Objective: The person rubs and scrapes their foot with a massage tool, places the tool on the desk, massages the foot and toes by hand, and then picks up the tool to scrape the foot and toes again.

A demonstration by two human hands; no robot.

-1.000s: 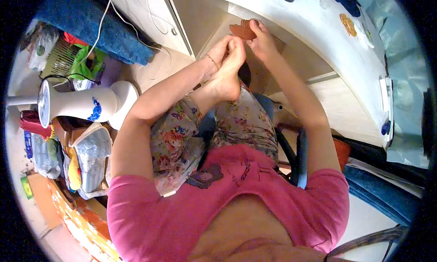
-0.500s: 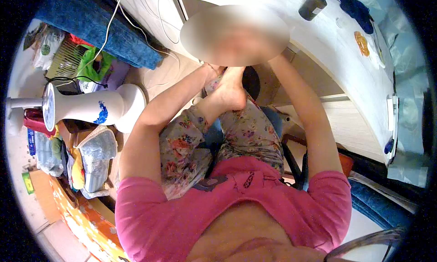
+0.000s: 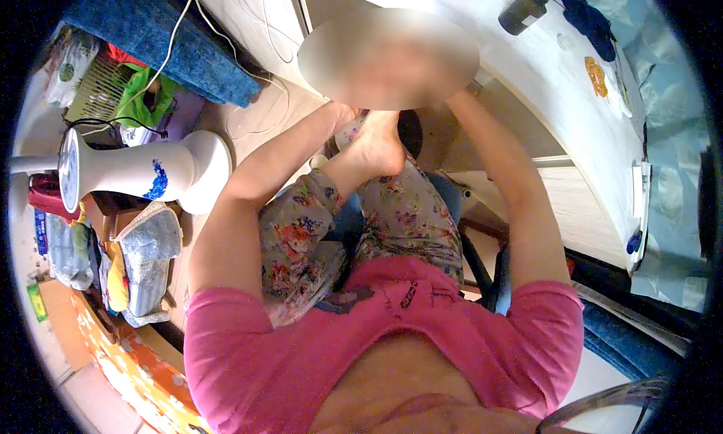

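A bare foot (image 3: pixel 379 149) is raised and rests across the other leg, which wears floral trousers (image 3: pixel 407 215). Both arms reach forward to the toe end of this foot. My left hand (image 3: pixel 348 113) is beside the foot, with only its wrist part showing. A blurred oval (image 3: pixel 388 59) covers my right hand and most of the left, so the fingers of both are hidden. Skin tones show faintly inside the blur. Whether either hand holds anything cannot be made out.
A white stand with a blue decoration (image 3: pixel 135 172) lies at left near piled clothes and bags (image 3: pixel 147 246). White cables (image 3: pixel 260 80) trail over the floor. On the white tabletop (image 3: pixel 557 95) at right are a dark bottle (image 3: pixel 523 13) and a navy cloth (image 3: pixel 586 18).
The view has shifted a little, so the stand and piles sit further left. Both arms keep nearly the same pose, and the foot stays across the leg.
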